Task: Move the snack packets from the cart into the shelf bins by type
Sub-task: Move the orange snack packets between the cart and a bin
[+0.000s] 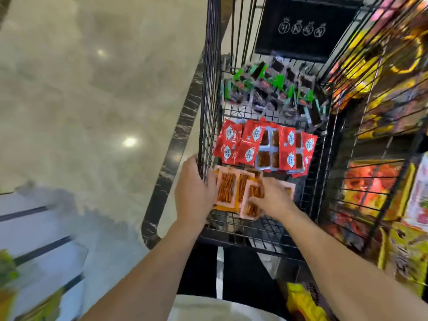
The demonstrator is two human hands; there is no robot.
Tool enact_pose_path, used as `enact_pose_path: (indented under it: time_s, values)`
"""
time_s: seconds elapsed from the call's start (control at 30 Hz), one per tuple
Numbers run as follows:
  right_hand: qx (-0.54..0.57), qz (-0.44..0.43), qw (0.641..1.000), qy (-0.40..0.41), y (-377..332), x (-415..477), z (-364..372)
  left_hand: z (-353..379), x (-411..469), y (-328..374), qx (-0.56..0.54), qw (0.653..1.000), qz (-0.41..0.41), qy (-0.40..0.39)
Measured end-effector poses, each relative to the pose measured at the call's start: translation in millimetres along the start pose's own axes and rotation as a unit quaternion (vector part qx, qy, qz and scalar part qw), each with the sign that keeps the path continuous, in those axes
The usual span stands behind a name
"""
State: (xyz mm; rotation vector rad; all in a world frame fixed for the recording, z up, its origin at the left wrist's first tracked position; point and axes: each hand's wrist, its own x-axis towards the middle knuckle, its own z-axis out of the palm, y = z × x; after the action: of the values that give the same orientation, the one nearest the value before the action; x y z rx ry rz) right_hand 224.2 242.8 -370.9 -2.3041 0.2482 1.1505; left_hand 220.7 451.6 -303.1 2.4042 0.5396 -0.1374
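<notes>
Head view, catalogue of stock. Black wire cart (209, 89), three sorts laid in rows. Wire shelf bins (375, 126) just beside on the right, so nearer the right arm. Black placard (301, 28) at the far end, four white crowned emblems, not legible. Green-and-black packets (273, 89) farthest. Red packets (245, 144) in the middle, white oval labels too blurred to read. Orange stick packets (225, 187) nearest, long axis running away from the body, no legible writing. Left grip (193, 195) against the pile's left edge at the cart wall, fingers hidden, hold not determinable. Right grip (274, 200) on top of the pile, fingers extended, apart. Pile between both grips.
</notes>
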Motion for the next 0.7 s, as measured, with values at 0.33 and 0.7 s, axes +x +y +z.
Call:
enact_pose_path:
  time_s: [0.33, 0.7]
  values:
    - [0.064, -0.023, 0.996, 0.053, 22.8, 7.9, 20.0, 2.6, 3.7, -9.4, 0.014, 1.0, -0.003, -0.008]
    - [0.395, -0.052, 0.917, 0.029, 34.3, -30.4, -16.3, -17.8, -10.9, 13.6, -0.022, 1.0, -0.001, 0.006]
